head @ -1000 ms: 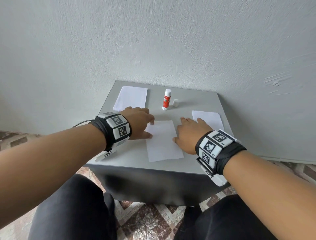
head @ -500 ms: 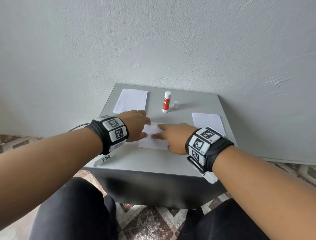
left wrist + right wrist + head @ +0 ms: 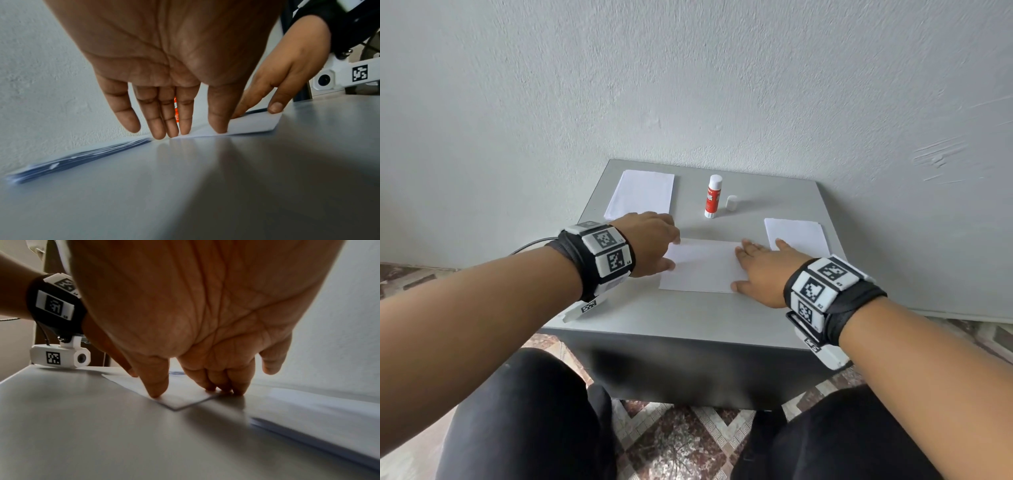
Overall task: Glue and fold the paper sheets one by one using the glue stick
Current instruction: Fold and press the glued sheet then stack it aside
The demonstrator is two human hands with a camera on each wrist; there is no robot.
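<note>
At frame centre, head view: folded paper sheet (image 3: pixel 702 265) lies flat on the grey table (image 3: pixel 688 311), between the two hands.
Hidden parts: left hand (image 3: pixel 650 243) covers the sheet's left edge; right hand (image 3: pixel 760 270) covers its right edge and lower right corner. The left fingertips cannot be seen from the head camera.
Left hand grip: fingers straight and spread, tips (image 3: pixel 158 134) pressing down at the sheet's edge (image 3: pixel 252 125) in the left wrist view; nothing is grasped.
Right hand grip: fingers extended, thumb tip (image 3: pixel 155 393) and bunched fingertips pressing the sheet's near corner (image 3: pixel 180 400) flat in the right wrist view; nothing is held.
Sheet and grip: paper lies under the fingertips of both hands, with its bare middle showing between them.
Glue stick (image 3: pixel 713 196): stands upright above the sheet toward the top of the table, well apart from both hands. Only a thin orange strip (image 3: pixel 176 112) shows between the left fingers in the left wrist view.
Cap (image 3: pixel 731 202): small white piece just right of the glue stick; its shape is hard to make out.
Upper left of table: paper stack (image 3: pixel 641 194), partly cut off by the left hand.
Right of table: second paper pile (image 3: pixel 796 233), its near edge behind the right hand; blurred in the right wrist view (image 3: pixel 320 417).
</note>
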